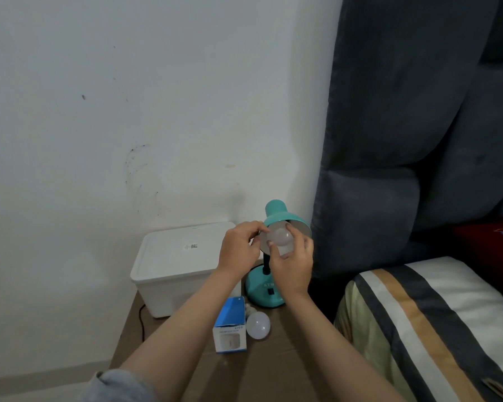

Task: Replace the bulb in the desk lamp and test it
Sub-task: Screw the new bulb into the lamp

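Head view: right hand (292,266) fingers (288,227) encircle bulb (279,236).

A white wall (128,97) fills most of the view, marked with a few dark specks and faint scuffs. At the right a dark blue-grey padded headboard (404,140) rises beside it. Below lies a bed (436,320) with a striped cover in white, tan and dark grey. A brown worktop (273,372) stands against the wall, just beside the bed. The light is dim and even
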A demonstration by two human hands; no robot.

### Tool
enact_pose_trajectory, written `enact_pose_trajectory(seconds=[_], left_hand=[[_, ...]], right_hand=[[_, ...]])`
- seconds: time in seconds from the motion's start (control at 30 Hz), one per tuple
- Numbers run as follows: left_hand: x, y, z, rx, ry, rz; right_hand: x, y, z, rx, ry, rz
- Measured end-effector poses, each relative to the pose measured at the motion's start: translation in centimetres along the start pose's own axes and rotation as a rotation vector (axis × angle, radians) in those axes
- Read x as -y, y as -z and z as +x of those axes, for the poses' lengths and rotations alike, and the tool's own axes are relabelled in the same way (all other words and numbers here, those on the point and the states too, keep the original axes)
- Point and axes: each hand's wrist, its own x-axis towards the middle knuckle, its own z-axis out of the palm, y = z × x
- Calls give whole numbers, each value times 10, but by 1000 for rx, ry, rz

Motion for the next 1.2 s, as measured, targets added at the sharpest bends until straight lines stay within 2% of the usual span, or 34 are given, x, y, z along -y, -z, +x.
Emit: enact_pose_trajectory(seconds=[0.17, 0.9, 1.07, 1.2], left_hand=[[1, 1, 0, 1, -4, 2], [-3, 0, 0, -14, -13, -2], [-7, 1, -3, -5, 13, -42], [-11, 6, -9, 57, 85, -127]], right_hand=[[0, -1, 0, 29, 8, -53], [1, 2, 9, -30, -4, -88], [2, 3, 7, 25, -46, -70], [3, 5, 3, 74, 2, -73]])
